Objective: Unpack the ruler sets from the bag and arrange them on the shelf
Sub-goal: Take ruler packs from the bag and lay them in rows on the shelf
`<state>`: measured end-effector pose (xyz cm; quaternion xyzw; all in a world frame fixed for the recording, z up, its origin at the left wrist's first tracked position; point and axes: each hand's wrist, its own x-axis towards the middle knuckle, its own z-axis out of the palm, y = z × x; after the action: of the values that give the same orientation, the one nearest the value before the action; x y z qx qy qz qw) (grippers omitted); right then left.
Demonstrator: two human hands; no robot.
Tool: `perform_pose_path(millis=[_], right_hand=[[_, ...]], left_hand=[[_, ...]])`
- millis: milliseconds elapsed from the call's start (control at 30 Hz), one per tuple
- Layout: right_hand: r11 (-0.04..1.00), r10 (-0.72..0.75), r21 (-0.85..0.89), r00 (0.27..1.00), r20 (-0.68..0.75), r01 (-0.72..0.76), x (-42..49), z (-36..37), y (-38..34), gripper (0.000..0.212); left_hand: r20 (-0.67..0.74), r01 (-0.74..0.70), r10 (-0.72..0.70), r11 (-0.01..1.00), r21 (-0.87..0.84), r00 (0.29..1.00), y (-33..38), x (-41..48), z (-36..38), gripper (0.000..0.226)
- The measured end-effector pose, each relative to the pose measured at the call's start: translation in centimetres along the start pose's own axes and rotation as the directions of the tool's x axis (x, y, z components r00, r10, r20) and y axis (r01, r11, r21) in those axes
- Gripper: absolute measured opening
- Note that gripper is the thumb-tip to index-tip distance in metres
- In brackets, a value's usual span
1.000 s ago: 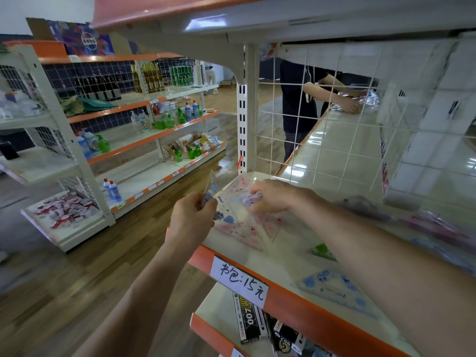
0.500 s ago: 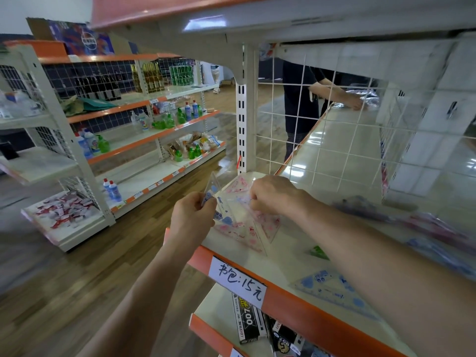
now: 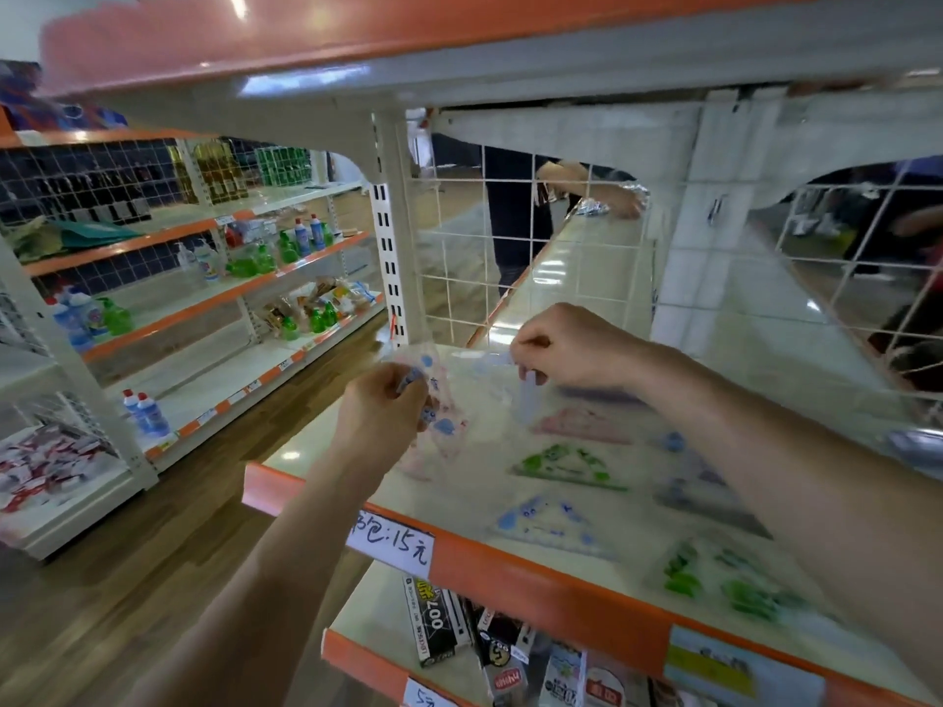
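On my feed both hands are bare: the left hand [image 3: 380, 410] and the right hand [image 3: 566, 344] show plain knuckles and creased fingers; the left forearm [image 3: 286, 553] and the right forearm [image 3: 765, 441] are uncovered as far as the frame edges. The right forearm looks broad and blur-smeared near the lens; the left looks slimmer, its wrist clearly outlined.

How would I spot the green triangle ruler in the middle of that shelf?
Find the orange-edged shelf with the handwritten price tag. Behind the tag three triangles lie in a line going back: blue, green, pink. Yours is the middle one; the other green set lies farther right, by the front edge.
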<state>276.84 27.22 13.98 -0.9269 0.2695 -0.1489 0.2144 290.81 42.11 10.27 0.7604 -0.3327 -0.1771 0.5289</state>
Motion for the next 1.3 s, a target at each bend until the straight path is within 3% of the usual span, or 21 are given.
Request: perform_pose_path(millis=[167, 333, 433, 500, 633, 800, 933, 1067, 1133, 1200, 1300], right_hand=[[0.989, 0.108, 0.101, 0.994, -0.007, -0.107, -3.1, -1.6, 1.4, 0.011], [0.945, 0.224, 0.249, 0.974, -0.023, -0.211, -5.6, -2.2, 2.6, 0.021], [0.911, 0.278, 0.302, 0.959, 0.058, -0.282, -6.6, -2.7, 2.6, 0.027], [0.918, 0.268, 0.276, 0.958, 0.099, -0.285, -7.1, -2.9, 2.5, 0.033], [0.951, 0.22, 0.208, 0.973, 0.062, -0.229, -7.7, -3.0, 2.3, 0.024], [0.948, 0.226, 0.224, 0.974, 0.032, -0.227, -7.8, -3.1, 2.1, 0.025], [0.974, 0.202, 0.104, 0.979, -0.009, -0.2, -7.8, -2.5, 1.9, 0.023], [0.989, 0.139, -0.057, 0.99, -0.013, -0.14, -8.3, -1.3, 0.9, 0.064], [0.972, 0.085, -0.216, 0.996, -0.04, -0.092, -8.5, -0.5, 0.2, 0.073], [0.944, 0.048, -0.323, 0.995, -0.084, -0.073, -8.5, 0.0, -0.2, 0.067], [0.938, 0.034, -0.341, 0.996, -0.078, -0.059, -8.5, 0.3, -0.4, 0.058]], left_hand=[[0.047, -0.042, 0.046, 0.996, -0.079, 0.998, 1.1, -0.6, 2.1, 0.028], [0.115, -0.05, 0.058, 0.996, -0.074, 0.992, 2.0, -1.2, 3.7, 0.029], [0.172, -0.073, 0.082, 0.995, -0.062, 0.982, 2.6, -1.5, 4.8, 0.024], [0.233, -0.112, 0.115, 0.993, -0.026, 0.966, 2.8, -1.9, 5.3, 0.02], [0.325, -0.199, 0.188, 0.98, 0.0, 0.927, 3.2, -2.5, 5.7, 0.041], [0.353, -0.301, 0.25, 0.948, 0.098, 0.902, 3.2, -2.8, 5.7, 0.025], [0.365, -0.146, 0.141, 0.989, -0.015, 0.92, 2.9, -2.7, 5.4, 0.022], [0.368, -0.048, 0.076, 0.995, -0.085, 0.927, 2.9, -2.6, 5.1, 0.023], [0.377, -0.019, 0.061, 0.993, -0.116, 0.924, 2.9, -2.5, 5.0, 0.024], [0.381, 0.0, 0.052, 0.991, -0.134, 0.923, 2.9, -2.6, 5.0, 0.023], [0.388, 0.0, 0.048, 0.993, -0.121, 0.92, 2.8, -2.6, 4.9, 0.022]])
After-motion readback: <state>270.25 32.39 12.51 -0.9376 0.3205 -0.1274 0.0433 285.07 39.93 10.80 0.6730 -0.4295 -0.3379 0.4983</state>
